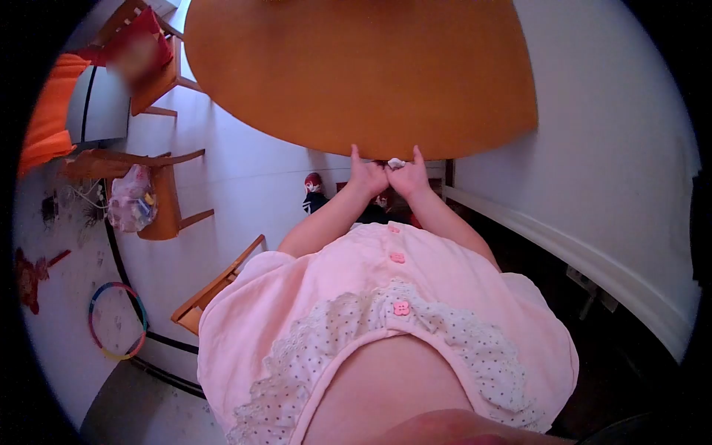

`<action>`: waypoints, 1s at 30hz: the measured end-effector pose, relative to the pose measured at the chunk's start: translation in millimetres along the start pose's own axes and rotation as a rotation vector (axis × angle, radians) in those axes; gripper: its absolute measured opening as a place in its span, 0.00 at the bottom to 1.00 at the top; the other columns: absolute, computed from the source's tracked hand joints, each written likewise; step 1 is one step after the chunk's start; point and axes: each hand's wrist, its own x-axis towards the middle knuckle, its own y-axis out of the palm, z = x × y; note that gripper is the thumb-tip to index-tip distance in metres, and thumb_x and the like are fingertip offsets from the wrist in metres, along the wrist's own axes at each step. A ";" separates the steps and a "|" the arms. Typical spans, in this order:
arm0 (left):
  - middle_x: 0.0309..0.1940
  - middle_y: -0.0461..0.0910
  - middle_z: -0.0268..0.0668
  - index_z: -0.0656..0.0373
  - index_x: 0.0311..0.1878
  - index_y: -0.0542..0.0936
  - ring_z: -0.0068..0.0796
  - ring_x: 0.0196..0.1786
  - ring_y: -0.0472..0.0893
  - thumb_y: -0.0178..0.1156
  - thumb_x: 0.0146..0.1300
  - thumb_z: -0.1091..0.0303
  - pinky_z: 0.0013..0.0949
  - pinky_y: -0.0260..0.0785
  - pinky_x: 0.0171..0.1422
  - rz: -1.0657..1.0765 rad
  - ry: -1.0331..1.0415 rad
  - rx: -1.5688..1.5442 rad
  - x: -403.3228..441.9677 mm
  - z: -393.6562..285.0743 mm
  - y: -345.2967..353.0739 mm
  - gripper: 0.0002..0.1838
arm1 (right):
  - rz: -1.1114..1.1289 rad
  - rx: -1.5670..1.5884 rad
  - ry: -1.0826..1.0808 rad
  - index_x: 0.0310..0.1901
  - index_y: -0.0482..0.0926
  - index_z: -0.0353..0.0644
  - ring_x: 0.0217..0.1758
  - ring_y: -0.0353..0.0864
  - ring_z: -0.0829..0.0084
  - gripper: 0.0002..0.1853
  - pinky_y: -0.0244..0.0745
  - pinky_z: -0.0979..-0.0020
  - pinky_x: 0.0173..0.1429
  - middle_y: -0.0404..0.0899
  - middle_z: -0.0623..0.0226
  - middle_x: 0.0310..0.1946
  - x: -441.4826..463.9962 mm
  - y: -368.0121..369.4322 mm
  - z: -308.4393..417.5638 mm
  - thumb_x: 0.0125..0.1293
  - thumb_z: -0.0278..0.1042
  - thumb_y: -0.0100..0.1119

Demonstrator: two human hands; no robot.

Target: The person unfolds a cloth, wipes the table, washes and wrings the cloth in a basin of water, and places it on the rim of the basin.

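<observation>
My left hand and my right hand meet in front of my body, just below the near edge of the wooden table. Both thumbs point up towards that edge, and the other fingers look curled inward, touching at the middle. A small white crumpled thing, perhaps tissue, shows at the top of my right hand, inside its thumb. Whether my left fingers also grip something is hidden.
Wooden chairs stand to the left, one bearing a plastic bag and another a red cushion. A hula hoop is at the lower left. A white wall runs along the right. Orange cloth hangs far left.
</observation>
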 end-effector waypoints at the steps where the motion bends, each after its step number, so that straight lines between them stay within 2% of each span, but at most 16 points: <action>1: 0.61 0.51 0.43 0.58 0.61 0.51 0.42 0.63 0.52 0.39 0.49 0.31 0.44 0.38 0.67 -0.025 -0.029 -0.050 -7.4 -12.3 -0.3 0.45 | -0.004 -0.003 0.004 0.55 0.60 0.44 0.58 0.58 0.63 0.27 0.49 0.62 0.63 0.61 0.64 0.55 2.8 3.4 -13.1 0.58 0.53 0.43; 3: 0.61 0.52 0.44 0.59 0.61 0.51 0.41 0.62 0.53 0.39 0.49 0.32 0.43 0.38 0.67 -0.025 0.015 0.031 -22.9 -37.1 5.6 0.45 | -0.009 -0.009 0.007 0.55 0.60 0.43 0.59 0.57 0.63 0.27 0.45 0.62 0.65 0.60 0.62 0.56 8.9 13.2 -39.4 0.59 0.52 0.43; 7: 0.59 0.55 0.44 0.63 0.60 0.52 0.41 0.61 0.56 0.41 0.51 0.34 0.42 0.40 0.66 -0.020 0.080 0.156 -51.2 -89.8 16.4 0.44 | -0.054 0.042 0.044 0.55 0.59 0.41 0.59 0.57 0.63 0.28 0.45 0.62 0.65 0.60 0.61 0.55 22.4 33.5 -93.2 0.58 0.51 0.43; 10: 0.58 0.57 0.46 0.65 0.59 0.54 0.41 0.60 0.57 0.42 0.50 0.35 0.42 0.42 0.66 -0.031 0.029 0.258 -53.9 -143.2 5.2 0.44 | -0.037 0.055 0.074 0.55 0.58 0.40 0.59 0.57 0.62 0.29 0.46 0.62 0.65 0.59 0.60 0.56 41.3 43.4 -133.0 0.58 0.51 0.43; 13: 0.56 0.58 0.48 0.68 0.58 0.54 0.43 0.60 0.57 0.42 0.50 0.34 0.42 0.43 0.66 0.061 -0.111 0.376 -56.1 -201.1 -0.7 0.45 | -0.049 0.087 0.090 0.55 0.57 0.39 0.59 0.56 0.62 0.29 0.46 0.62 0.65 0.58 0.60 0.56 56.6 56.4 -167.1 0.58 0.52 0.43; 16: 0.56 0.57 0.50 0.70 0.57 0.54 0.45 0.60 0.56 0.41 0.49 0.32 0.42 0.43 0.65 -0.062 -0.113 0.428 -64.3 -236.6 11.1 0.47 | -0.072 0.127 0.072 0.55 0.58 0.43 0.57 0.58 0.63 0.29 0.49 0.62 0.63 0.59 0.62 0.55 71.6 68.2 -188.3 0.57 0.55 0.42; 18: 0.57 0.55 0.51 0.70 0.57 0.52 0.45 0.61 0.54 0.41 0.49 0.32 0.42 0.43 0.65 -0.134 -0.164 0.322 -74.3 -238.8 27.0 0.48 | -0.027 0.121 0.006 0.53 0.61 0.47 0.54 0.61 0.64 0.28 0.54 0.63 0.59 0.63 0.67 0.52 75.6 64.5 -188.4 0.56 0.58 0.42; 21: 0.58 0.53 0.50 0.70 0.58 0.49 0.44 0.62 0.52 0.40 0.48 0.31 0.43 0.43 0.65 -0.121 -0.145 0.159 -76.8 -232.0 30.7 0.49 | -0.021 0.162 -0.087 0.54 0.61 0.51 0.54 0.60 0.64 0.29 0.55 0.60 0.57 0.62 0.69 0.53 66.4 66.3 -184.4 0.56 0.61 0.38; 22: 0.58 0.52 0.50 0.69 0.59 0.48 0.44 0.62 0.51 0.40 0.48 0.31 0.44 0.42 0.65 -0.098 -0.121 0.100 -75.5 -229.7 29.9 0.49 | -0.082 0.179 -0.132 0.57 0.57 0.49 0.59 0.56 0.61 0.32 0.52 0.54 0.59 0.57 0.66 0.57 68.5 61.8 -181.4 0.57 0.62 0.35; 25: 0.58 0.52 0.49 0.69 0.59 0.47 0.44 0.63 0.51 0.40 0.49 0.31 0.45 0.41 0.66 -0.183 -0.079 0.189 -72.0 -225.1 27.5 0.49 | -0.071 0.272 -0.134 0.59 0.53 0.47 0.62 0.51 0.60 0.34 0.46 0.51 0.63 0.52 0.62 0.60 56.1 69.5 -182.2 0.56 0.63 0.34; 28: 0.60 0.52 0.46 0.64 0.61 0.49 0.43 0.63 0.51 0.38 0.52 0.34 0.46 0.41 0.65 -0.177 -0.022 0.263 -57.4 -217.8 16.1 0.45 | -0.069 0.268 -0.126 0.60 0.51 0.47 0.64 0.47 0.58 0.36 0.41 0.51 0.65 0.48 0.60 0.62 39.2 90.6 -186.1 0.57 0.63 0.33; 30: 0.61 0.51 0.43 0.60 0.61 0.50 0.43 0.64 0.50 0.35 0.54 0.35 0.47 0.40 0.65 -0.049 0.033 0.322 -57.3 -212.1 21.3 0.41 | -0.074 0.242 -0.162 0.59 0.53 0.47 0.63 0.50 0.60 0.33 0.43 0.53 0.64 0.51 0.62 0.60 43.6 86.7 -185.0 0.58 0.61 0.32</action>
